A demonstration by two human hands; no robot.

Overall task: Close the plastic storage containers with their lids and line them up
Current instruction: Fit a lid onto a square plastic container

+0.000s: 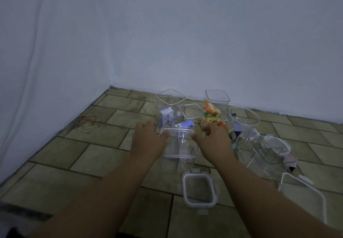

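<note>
- Head view: clear square plastic container point(179, 144) stands on the tiled floor point(83, 154) at centre, a clear lid point(177, 130) seated on its rim, a blue-and-white carton point(184, 125) visible at its far edge
- Left hand point(148, 140) lies flat against the container's left side, fingers spread, thumb on the lid's left edge
- Right hand point(213, 141) presses the right side, thumb at the lid's right edge, fingers curled; whether they grip anything cannot be told
- Clear rectangular lid with clip latches point(199, 191) lies flat on the floor just nearer the camera, between the forearms
- Tall clear square container point(169, 107), open, stands behind, holding a second blue-and-white carton point(166, 118)
- Bag of orange and yellow snacks point(210, 115) sits just beyond the right hand, in front of another open clear container point(217, 98)
- Round clear container point(244, 122) stands open at right
- Clear container lying on its side point(267, 150) rests nearer, further right
- Large flat clear lid point(304, 200) lies at lower right
</note>
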